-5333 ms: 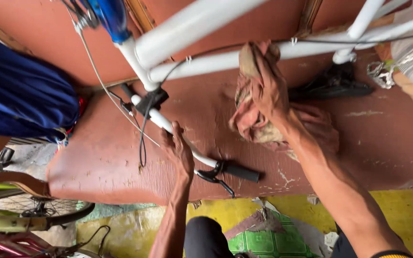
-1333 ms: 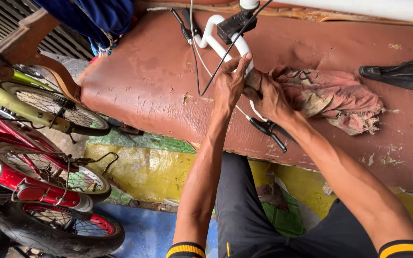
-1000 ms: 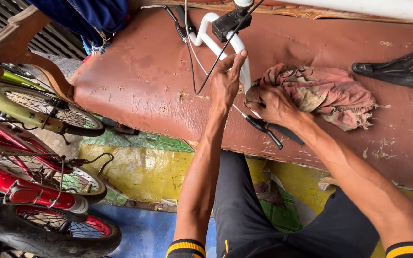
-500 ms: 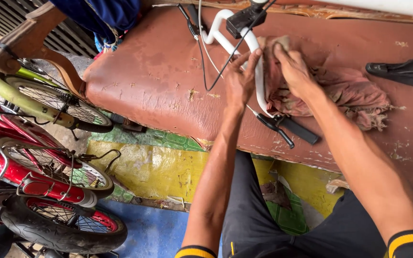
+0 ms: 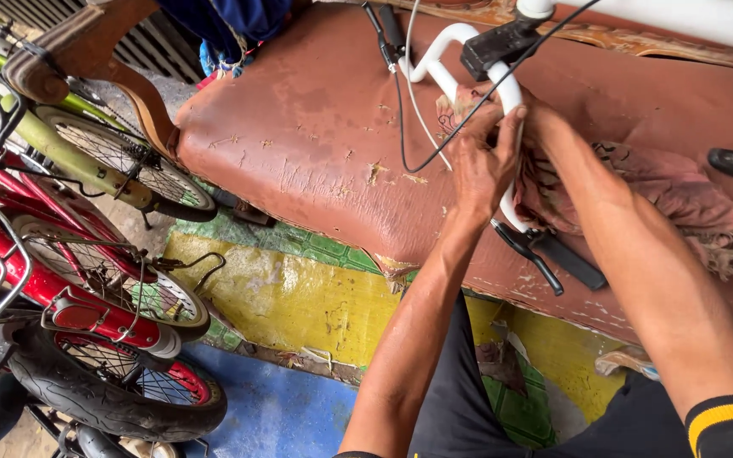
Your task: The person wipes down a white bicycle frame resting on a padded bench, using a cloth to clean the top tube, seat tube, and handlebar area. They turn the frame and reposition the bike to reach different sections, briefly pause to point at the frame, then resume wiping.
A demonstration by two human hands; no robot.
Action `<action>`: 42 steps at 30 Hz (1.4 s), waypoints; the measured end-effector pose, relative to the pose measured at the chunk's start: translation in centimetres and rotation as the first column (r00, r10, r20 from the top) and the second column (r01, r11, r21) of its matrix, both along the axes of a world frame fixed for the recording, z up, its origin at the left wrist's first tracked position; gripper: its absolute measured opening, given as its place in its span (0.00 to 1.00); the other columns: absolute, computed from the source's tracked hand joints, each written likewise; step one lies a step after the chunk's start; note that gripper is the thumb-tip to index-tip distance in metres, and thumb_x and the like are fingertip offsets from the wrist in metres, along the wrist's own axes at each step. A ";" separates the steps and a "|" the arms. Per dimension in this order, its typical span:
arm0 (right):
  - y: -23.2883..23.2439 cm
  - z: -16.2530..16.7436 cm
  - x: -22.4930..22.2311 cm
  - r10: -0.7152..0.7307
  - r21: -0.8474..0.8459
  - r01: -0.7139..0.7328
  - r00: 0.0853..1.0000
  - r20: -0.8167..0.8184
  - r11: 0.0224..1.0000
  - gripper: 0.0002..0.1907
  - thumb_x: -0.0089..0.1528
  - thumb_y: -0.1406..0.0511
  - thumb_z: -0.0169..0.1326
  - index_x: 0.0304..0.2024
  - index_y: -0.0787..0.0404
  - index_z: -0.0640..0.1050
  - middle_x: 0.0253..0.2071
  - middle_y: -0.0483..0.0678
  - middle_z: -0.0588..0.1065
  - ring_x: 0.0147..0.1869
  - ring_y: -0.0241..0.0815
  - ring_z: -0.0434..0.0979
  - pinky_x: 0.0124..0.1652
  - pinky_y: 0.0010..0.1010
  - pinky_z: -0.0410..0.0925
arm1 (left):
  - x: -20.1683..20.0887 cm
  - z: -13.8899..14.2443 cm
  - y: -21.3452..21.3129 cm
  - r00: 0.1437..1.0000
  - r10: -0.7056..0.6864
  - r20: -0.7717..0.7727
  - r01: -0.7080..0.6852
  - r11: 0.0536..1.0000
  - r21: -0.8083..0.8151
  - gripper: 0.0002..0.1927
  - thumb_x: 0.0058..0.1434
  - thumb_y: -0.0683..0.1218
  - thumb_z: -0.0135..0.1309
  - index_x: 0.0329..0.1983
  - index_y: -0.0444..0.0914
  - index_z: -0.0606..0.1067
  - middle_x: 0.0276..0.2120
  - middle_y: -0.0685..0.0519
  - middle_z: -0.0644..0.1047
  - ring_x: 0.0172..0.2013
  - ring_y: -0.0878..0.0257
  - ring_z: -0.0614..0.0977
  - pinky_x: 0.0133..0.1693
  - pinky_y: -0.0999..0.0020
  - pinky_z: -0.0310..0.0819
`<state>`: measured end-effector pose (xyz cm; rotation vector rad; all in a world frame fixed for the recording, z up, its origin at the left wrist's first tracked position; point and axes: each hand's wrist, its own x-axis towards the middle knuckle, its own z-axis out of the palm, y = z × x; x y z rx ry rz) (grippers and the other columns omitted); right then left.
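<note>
Two hands worked at a white handlebar lying on a worn brown seat.

The seat [image 5: 299,127], cracked and peeling, carried everything; red and green bicycles [image 5: 69,254] stood at its left end on the painted floor. A faded rag [image 5: 680,191] lay bunched on the seat under the right forearm. The handlebar [image 5: 511,153] curved across the seat, its black grip [image 5: 570,261] and brake lever [image 5: 529,254] toward the person. The left hand [image 5: 481,165] had its fingers closed around the bar's middle. The right hand [image 5: 532,114] pressed against the bar just behind it; whether its fingers gripped, I could not tell.
</note>
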<state>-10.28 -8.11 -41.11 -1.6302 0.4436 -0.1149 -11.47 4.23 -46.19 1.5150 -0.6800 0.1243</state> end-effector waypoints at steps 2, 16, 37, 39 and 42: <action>-0.5 -0.7 1.4 -0.025 -0.086 0.028 0.999 0.033 0.996 0.09 0.68 0.65 0.48 0.49 0.60 0.75 0.41 0.49 0.77 0.41 0.38 0.77 0.38 0.31 0.73 | -0.1 0.2 0.1 0.993 -0.044 -0.107 0.048 0.998 0.032 0.20 0.68 0.56 0.55 0.46 0.35 0.83 0.28 0.47 0.83 0.19 0.64 0.80 0.22 0.65 0.73; -0.8 -3.3 6.7 -0.036 -0.306 0.064 0.995 0.094 0.950 0.14 0.71 0.62 0.43 0.52 0.63 0.73 0.43 0.53 0.76 0.44 0.43 0.76 0.42 0.35 0.72 | 0.2 0.3 1.1 0.987 -0.068 -0.149 0.090 0.984 0.152 0.22 0.70 0.58 0.53 0.53 0.38 0.82 0.20 0.51 0.80 0.18 0.65 0.81 0.24 0.67 0.74; 1.1 -2.4 -3.3 0.020 -0.343 -0.050 0.996 -0.091 0.938 0.22 0.76 0.57 0.36 0.56 0.68 0.71 0.46 0.60 0.74 0.49 0.50 0.75 0.47 0.41 0.70 | 1.5 1.8 1.7 0.984 -0.134 -0.116 0.159 0.957 0.241 0.26 0.62 0.64 0.55 0.42 0.36 0.83 0.26 0.46 0.84 0.28 0.56 0.88 0.34 0.58 0.83; 1.6 -2.0 -4.1 0.029 -0.356 -0.067 0.994 -0.110 0.932 0.23 0.76 0.56 0.35 0.56 0.69 0.71 0.47 0.61 0.74 0.49 0.51 0.75 0.47 0.41 0.70 | 1.2 2.1 1.9 0.970 -0.145 -0.194 0.195 0.942 0.271 0.26 0.61 0.64 0.55 0.42 0.37 0.83 0.25 0.46 0.84 0.26 0.56 0.88 0.32 0.58 0.83; 2.3 -1.7 -4.9 0.036 -0.392 -0.077 0.993 -0.110 0.917 0.24 0.77 0.55 0.34 0.56 0.69 0.70 0.47 0.61 0.74 0.50 0.52 0.74 0.48 0.42 0.70 | 1.0 2.4 1.9 0.981 -0.101 -0.167 0.145 0.949 0.278 0.27 0.61 0.64 0.56 0.43 0.36 0.84 0.25 0.46 0.84 0.27 0.56 0.88 0.34 0.59 0.82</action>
